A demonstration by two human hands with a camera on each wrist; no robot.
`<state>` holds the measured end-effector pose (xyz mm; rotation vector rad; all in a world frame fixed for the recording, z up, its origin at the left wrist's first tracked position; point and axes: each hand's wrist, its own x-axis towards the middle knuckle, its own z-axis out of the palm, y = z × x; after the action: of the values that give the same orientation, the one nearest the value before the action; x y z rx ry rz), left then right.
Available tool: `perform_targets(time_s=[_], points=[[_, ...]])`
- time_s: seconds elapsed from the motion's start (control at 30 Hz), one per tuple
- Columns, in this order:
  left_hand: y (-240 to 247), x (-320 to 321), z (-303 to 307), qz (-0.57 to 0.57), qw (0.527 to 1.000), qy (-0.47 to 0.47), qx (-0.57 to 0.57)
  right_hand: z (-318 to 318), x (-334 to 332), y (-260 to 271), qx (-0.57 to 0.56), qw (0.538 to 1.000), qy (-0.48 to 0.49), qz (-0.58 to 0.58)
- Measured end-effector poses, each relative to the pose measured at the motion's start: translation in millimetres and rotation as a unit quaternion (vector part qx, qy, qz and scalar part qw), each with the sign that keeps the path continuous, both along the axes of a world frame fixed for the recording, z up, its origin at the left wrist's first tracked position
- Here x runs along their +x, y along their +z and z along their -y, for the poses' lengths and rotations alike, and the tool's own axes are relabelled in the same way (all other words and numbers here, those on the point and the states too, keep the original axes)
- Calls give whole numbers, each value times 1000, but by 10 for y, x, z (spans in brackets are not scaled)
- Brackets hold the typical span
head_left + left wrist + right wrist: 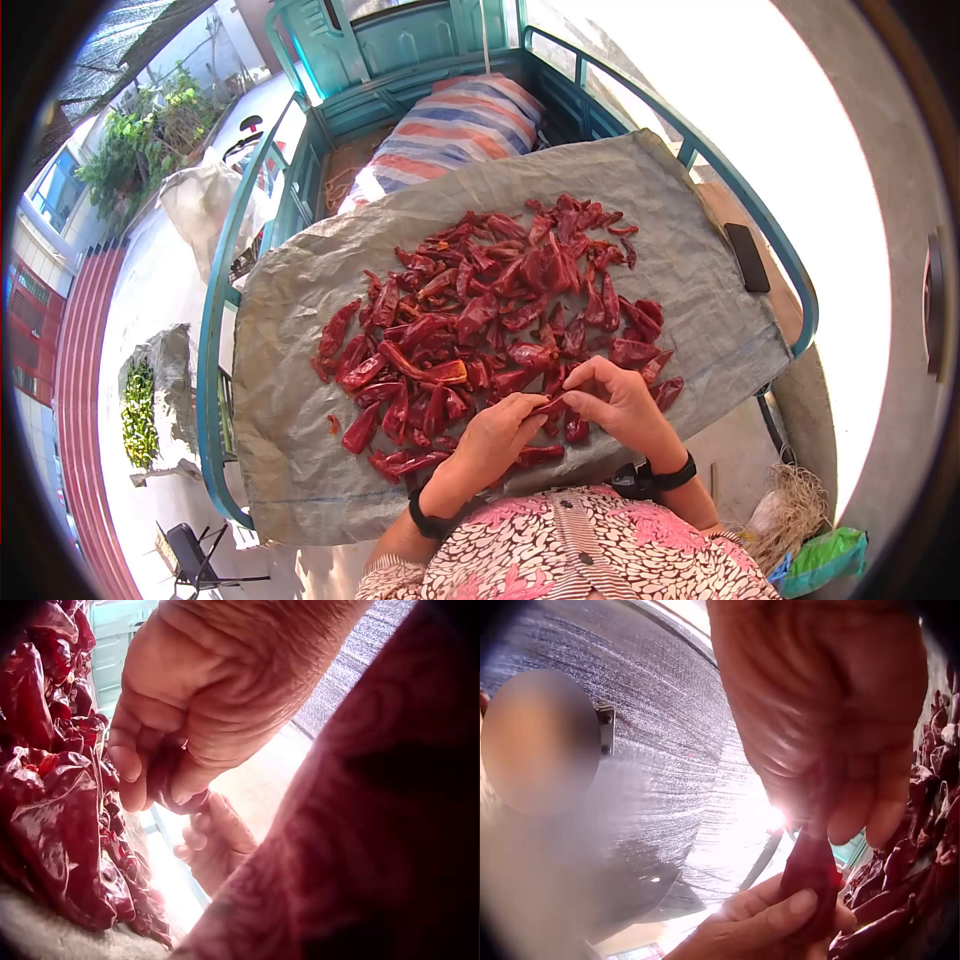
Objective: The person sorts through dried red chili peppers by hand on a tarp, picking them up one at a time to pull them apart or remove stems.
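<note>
We are holding one red pepper (810, 870) between our two hands, over the near side of the pepper heap (478, 315). Our left hand (497, 437) is gripping the broader part, with the thumb pressing flat on the skin and the fingers curling behind. Our right hand (618, 405) is pinching the narrow end between the thumb and the finger; whether this end is the stem or the tip, we cannot tell.

We are judging this pepper as very light and rather soft, probably leathery, so it should be bending before it is breaking. The smooth skin may be slipping a little, and a hard pull could be tearing it. For a sure hold, we are preferring the thumb on the broad body and a small pinch at the narrow end.

In the heap, the peppers are showing long, tapering, partly flattened shapes, with deep folds and a glossy dark red skin; one piece (447, 372) is showing an orange colour. They are lying on a grey sheet (290, 480), which is looking woven and creased. Around it, the blue-green metal rail (213, 380) of a cart is curving, and behind, a striped sack (455, 125) is bulging.
</note>
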<state>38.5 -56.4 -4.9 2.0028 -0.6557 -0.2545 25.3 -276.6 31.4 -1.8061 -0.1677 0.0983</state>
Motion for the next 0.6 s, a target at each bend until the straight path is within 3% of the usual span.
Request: perform_targets(time_s=[0.1,0.23,0.43,0.6], points=[[60,2,34,53,998,20,-29,73,54,12,-20,999,-34,0],[108,-46,15,-8,998,60,-13,345,257,91,-75,984,-161,14],[-30,-45,-23,-45,999,-28,-11,702,753,-141,-276,884,-357,126],[-7,-36,-45,-82,995,-60,6,723,893,-383,-321,902,-279,80]])
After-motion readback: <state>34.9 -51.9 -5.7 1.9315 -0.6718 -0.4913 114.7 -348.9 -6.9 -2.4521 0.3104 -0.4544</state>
